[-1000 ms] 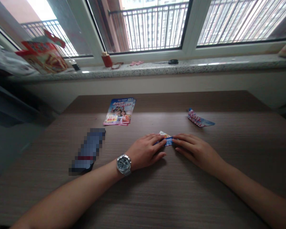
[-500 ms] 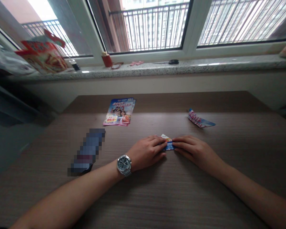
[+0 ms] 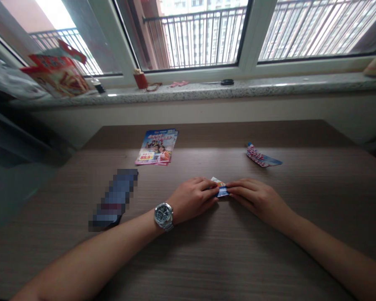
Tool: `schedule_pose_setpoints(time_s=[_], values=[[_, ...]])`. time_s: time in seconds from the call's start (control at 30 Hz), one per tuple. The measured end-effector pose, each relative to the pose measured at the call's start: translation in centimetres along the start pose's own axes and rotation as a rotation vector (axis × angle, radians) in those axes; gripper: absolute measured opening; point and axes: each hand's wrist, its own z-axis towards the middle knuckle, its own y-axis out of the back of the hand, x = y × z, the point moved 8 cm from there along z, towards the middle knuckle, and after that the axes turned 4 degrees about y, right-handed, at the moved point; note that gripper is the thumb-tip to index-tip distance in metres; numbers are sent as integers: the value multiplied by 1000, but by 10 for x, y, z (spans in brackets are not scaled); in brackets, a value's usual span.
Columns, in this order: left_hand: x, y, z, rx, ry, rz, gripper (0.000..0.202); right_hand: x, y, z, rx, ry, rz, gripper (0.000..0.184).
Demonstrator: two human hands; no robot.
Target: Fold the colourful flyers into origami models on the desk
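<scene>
From far off, I look down through the head camera at two bare hands near the middle of the table (image 3: 181,263). My left hand (image 3: 192,198) and my right hand (image 3: 260,198) point in at each other, with a small gap between their fingertips. Each hand's fingers are close together and touch the small folded paper (image 3: 222,191). The paper is low at the table, between my hands, with a white tip poking up and a blue part nearer me. My fingers hide its ends, so I cannot tell if either hand pinches it or just presses on it.

A silver watch (image 3: 163,215) is on my left wrist. To the left of that hand lies a long dark thing (image 3: 115,198), all blurry blocks. Farther back is a little stack of bright flyers (image 3: 156,146). Past my right hand sits a bent strip of paper (image 3: 263,156), blue with a pink-red pattern.

Behind the table is the stone window sill (image 3: 269,88). On it are scissors (image 3: 227,82), some pink bits (image 3: 179,84), a little red thing (image 3: 141,79) and a big red bag (image 3: 58,75).
</scene>
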Motion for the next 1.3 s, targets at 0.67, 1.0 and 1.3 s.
schedule_pose_setpoints(time_s=[0.67,1.0,1.3], values=[[5,10,-2,-134,120,4,25,18,15,0,-117,56,-140,30],[14,19,-2,-205,228,-90,19,27,-3,-2,32,118,-197,50],[10,21,-2,-245,203,-173,17,28,-3,1,20,102,-146,31]])
